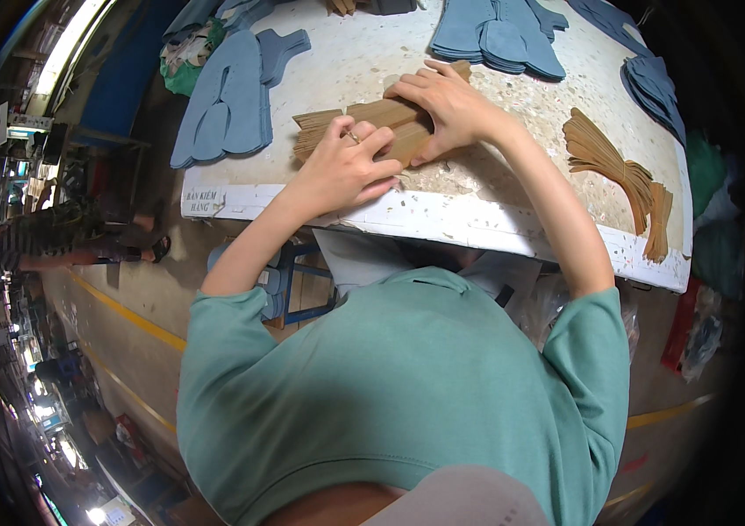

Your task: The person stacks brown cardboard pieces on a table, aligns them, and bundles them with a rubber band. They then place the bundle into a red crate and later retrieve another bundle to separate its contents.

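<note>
A fanned stack of brown leather-like cut pieces [394, 116] lies on the white table near its front edge, under both my hands. My right hand [453, 107] spans the stack's right part, fingers over the far side and thumb on the near side, gripping it. My left hand [350, 165], with a ring on one finger, is closed at the stack's near left part, its fingers curled against the pieces. The left fingertips are partly hidden, so how many pieces they pinch cannot be made out.
Stacks of blue-grey cut pieces lie at the left [223, 114], the far middle [499, 39] and the far right [653, 92]. Another fanned brown bundle [609, 162] rests at the right. Small scraps litter the table [513, 188]. A blue-framed stool [306, 285] stands below.
</note>
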Demonstrator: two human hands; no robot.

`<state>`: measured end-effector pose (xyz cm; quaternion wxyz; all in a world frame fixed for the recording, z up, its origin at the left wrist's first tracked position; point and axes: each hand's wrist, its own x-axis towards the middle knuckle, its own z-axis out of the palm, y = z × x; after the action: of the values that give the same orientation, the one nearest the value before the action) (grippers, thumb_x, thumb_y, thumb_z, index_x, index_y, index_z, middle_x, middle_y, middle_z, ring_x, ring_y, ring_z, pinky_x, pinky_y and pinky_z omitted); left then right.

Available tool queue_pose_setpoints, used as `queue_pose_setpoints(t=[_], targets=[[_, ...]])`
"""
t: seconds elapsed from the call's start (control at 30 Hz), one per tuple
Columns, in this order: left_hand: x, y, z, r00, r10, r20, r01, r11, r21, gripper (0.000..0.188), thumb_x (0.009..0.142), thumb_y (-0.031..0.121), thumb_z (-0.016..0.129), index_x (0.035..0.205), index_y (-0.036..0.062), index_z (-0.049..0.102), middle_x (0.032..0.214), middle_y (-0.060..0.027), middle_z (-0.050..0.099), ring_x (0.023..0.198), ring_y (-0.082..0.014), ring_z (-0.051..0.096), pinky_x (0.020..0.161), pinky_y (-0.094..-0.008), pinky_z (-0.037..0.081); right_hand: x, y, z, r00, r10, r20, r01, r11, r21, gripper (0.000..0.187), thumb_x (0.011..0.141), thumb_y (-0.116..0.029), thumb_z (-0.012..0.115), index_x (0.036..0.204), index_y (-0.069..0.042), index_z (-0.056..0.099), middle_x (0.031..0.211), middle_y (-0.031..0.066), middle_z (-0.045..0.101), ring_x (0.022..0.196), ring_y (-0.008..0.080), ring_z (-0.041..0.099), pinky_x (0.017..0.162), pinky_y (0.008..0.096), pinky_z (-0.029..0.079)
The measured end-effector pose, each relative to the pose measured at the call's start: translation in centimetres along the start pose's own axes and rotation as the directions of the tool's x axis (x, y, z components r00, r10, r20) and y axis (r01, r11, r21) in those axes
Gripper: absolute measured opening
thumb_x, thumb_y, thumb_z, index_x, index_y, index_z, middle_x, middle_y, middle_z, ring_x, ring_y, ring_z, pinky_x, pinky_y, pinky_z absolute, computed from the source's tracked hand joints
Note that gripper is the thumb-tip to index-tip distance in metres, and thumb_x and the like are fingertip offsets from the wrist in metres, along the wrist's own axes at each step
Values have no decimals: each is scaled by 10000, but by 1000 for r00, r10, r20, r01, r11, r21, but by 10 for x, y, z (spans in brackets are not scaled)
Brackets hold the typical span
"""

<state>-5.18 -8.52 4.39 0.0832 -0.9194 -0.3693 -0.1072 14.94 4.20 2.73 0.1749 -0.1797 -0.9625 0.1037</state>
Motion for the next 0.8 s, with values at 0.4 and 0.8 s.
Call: queue_pose_setpoints(t=[0.4, 0.8], targets=[[-34, -88, -45, 933, -301, 196, 358, 751, -555, 183, 880, 246, 620, 927, 88, 701, 1131, -70, 637, 1080, -201, 574, 971, -328, 410, 21, 9, -14, 979, -9, 202, -3, 998, 58, 902, 458, -445, 857, 1236, -123, 536, 1100, 93, 628, 1098, 283, 563, 1028, 451, 317], [15, -106, 30, 817, 196, 542, 534, 97, -840, 271, 965, 253, 522, 1059, 24, 633, 1023, -26, 588, 978, -117, 516, 911, -268, 398, -24, 2, -34, 978, -53, 200, 15, 982, 187, 838, 424, -312, 881, 1183, -140, 568, 1110, 39, 599, 1107, 277, 513, 1109, 447, 239]])
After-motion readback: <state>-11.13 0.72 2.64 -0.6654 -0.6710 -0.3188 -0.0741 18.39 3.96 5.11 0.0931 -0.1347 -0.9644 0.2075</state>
